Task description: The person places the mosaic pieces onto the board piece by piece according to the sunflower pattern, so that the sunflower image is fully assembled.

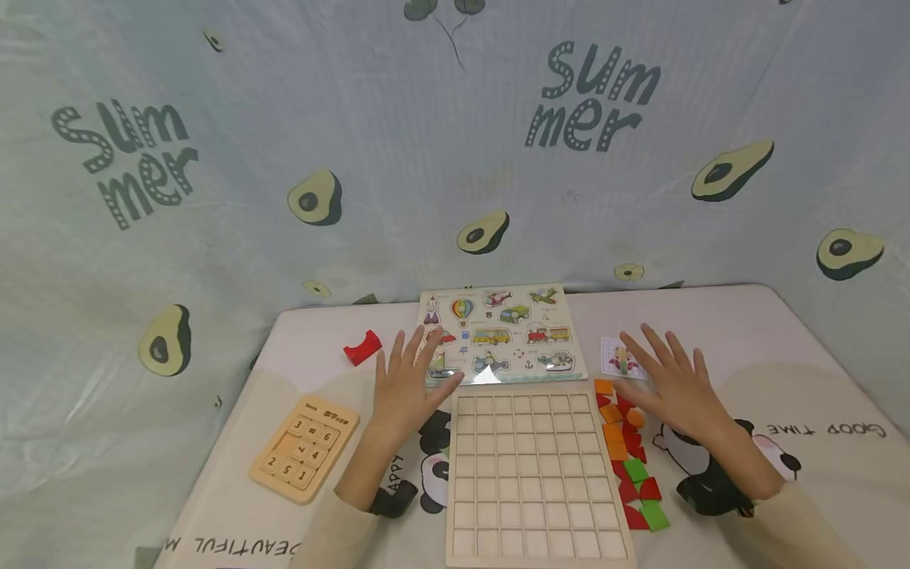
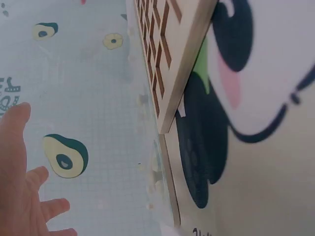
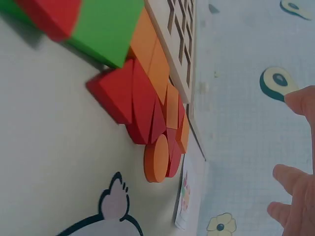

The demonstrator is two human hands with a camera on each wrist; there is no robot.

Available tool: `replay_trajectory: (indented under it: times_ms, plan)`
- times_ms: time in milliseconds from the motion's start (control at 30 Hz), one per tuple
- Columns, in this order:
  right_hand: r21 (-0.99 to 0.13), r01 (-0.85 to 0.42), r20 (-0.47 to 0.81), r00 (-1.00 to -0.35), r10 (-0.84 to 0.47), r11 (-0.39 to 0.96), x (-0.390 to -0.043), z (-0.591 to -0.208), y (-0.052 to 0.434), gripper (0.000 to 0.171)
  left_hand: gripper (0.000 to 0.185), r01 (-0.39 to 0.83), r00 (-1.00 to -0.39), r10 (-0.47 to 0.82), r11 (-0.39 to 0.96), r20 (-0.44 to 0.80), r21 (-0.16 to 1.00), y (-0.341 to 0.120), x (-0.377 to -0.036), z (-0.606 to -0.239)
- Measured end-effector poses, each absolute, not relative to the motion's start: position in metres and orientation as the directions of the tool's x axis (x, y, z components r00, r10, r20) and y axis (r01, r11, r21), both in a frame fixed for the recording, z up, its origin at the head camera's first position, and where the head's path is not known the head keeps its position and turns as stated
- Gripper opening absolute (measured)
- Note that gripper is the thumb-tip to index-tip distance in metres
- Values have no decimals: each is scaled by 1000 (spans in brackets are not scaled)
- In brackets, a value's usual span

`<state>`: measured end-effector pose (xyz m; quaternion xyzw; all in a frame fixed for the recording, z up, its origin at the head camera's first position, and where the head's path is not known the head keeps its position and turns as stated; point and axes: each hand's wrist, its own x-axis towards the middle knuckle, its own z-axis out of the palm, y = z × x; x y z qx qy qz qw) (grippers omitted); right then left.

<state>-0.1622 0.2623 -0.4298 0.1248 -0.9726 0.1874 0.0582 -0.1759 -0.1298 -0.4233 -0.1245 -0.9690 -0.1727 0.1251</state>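
Hands spread flat with nothing held: left hand [image 1: 407, 385] beside the grid board [image 1: 535, 474], right hand [image 1: 674, 387] over coloured blocks [image 1: 629, 450]

A heap of flat wooden blocks in red, orange and green [image 3: 142, 93] is lying on the white printed table cover [image 3: 54, 162], pressed against the edge of the pale wooden grid board [image 3: 179, 44]. A round orange disc [image 3: 156, 158] is standing on edge at the heap's end. The right hand [image 3: 295, 196] is being held open, fingers spread (nothing gripped), before the avocado-print backdrop [image 3: 241, 98]. A small picture card [image 3: 184, 196] is lying just beyond the disc.
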Motion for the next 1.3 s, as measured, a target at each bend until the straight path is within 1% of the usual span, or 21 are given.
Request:
replay_trajectory:
  times_ms: [133, 233, 367, 500, 667, 867, 967, 1033, 1300]
  plan:
    - [-380, -262, 146, -964, -223, 887, -158, -429, 262, 80, 79, 326, -924, 233, 894, 303, 307, -133, -171, -426]
    - [-402, -261, 128, -965, -228, 878, -155, -428, 261, 79, 81, 375, -909, 286, 880, 303, 292, -135, -168, -429]
    - [-433, -268, 120, -963, -240, 861, -147, -428, 259, 81, 85, 439, -886, 362, 856, 289, 272, -140, -164, -434]
    - [-494, -295, 130, -955, -266, 818, -138, -433, 257, 81, 86, 470, -878, 407, 832, 251, 295, -147, -160, -439]
    - [-561, -326, 116, -941, -318, 761, -131, -441, 257, 67, 86, 468, -883, 447, 811, 144, 351, -153, -158, -445]
    - [-601, -369, 143, -922, -359, 709, -130, -453, 258, 36, 85, 442, -874, 485, 768, 30, 463, -156, -155, -450]
    - [-613, -383, 143, -914, -380, 691, -131, -457, 257, 24, 83, 453, -860, 510, 755, 10, 474, -159, -155, -452]
    - [-603, -388, 139, -911, -388, 697, -131, -459, 257, 21, 81, 471, -848, 529, 750, 5, 464, -161, -156, -453]
    - [-594, -365, 76, -912, -402, 717, -135, -459, 256, 27, 80, 492, -824, 566, 721, -7, 487, -166, -161, -458]
